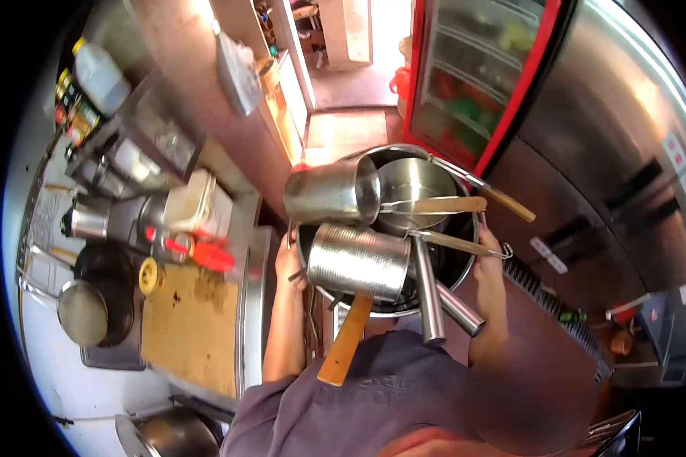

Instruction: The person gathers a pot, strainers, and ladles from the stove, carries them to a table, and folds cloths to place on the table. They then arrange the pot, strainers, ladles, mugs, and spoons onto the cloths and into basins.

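A large dark-rimmed metal pot [395, 311] is held up in front of my chest, piled with utensils. My left hand [288, 263] grips its left side, and my right hand [488, 250] grips the right side; the fingers are partly hidden. On top lie two perforated metal cylinder strainers [360, 261], one behind the other. A wooden handle [346, 343] sticks out toward me. Behind them sits a shiny round metal pan [417, 186]. Two thick metal handles [428, 293] point down to the right. Several wooden-handled utensils [450, 205] lie across the right half.
To the left is a counter with a stained cutting board [194, 327], a white container [200, 202], a red-handled tool [212, 257] and a dark pot [103, 297]. A red-framed glass fridge [472, 84] and steel cabinets [594, 167] stand right. A doorway [351, 84] lies ahead.
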`<state>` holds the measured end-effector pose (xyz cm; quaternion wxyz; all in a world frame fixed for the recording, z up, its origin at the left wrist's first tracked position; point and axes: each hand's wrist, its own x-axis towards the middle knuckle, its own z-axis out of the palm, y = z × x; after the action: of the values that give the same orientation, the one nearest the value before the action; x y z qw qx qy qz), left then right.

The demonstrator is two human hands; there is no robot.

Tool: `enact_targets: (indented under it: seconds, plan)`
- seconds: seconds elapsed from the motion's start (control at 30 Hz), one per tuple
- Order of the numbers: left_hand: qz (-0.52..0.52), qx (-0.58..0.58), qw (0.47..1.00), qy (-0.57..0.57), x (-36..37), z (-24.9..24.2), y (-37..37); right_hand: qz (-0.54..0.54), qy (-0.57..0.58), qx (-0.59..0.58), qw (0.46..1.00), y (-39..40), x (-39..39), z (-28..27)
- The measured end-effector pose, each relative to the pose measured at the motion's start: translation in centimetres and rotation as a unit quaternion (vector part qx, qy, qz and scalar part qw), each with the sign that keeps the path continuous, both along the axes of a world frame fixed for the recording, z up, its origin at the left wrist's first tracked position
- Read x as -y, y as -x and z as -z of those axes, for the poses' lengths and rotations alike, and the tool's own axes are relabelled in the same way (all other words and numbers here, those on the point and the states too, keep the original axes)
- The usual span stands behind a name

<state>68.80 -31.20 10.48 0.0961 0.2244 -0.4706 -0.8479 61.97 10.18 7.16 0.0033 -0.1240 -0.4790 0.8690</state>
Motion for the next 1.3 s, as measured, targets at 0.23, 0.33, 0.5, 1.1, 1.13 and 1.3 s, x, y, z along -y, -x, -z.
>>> enact_targets:
  seconds: [0.23, 0.33, 0.5, 1.1, 1.13, 1.3]
  plan:
    - [-0.114, -0.036, 0.993, -0.025, 3.4, -2.3, 20.5, -0.128, -0.013, -0.039, 0.991, 29.1, 6.8, -4.6]
    - [-0.153, -0.018, 0.988, 0.005, 6.2, -2.5, 29.7, -0.182, -0.004, -0.034, 0.983, 42.9, 11.2, -3.6]
    - [-0.214, 0.011, 0.974, 0.071, 13.0, 1.6, 45.9, -0.282, 0.042, -0.038, 0.958, 65.0, 20.6, -1.2]
    - [-0.307, 0.003, 0.950, 0.049, 26.0, 0.7, 107.4, -0.442, -0.197, -0.057, 0.873, 141.3, 49.6, -4.0]
    - [-0.311, -0.003, 0.950, 0.014, 26.2, 0.9, 110.3, -0.451, -0.211, -0.072, 0.864, 145.6, 50.7, -3.4]
    - [-0.360, 0.067, 0.930, -0.022, 28.2, -2.8, 128.5, -0.502, -0.213, -0.052, 0.836, 164.7, 57.6, -4.1]
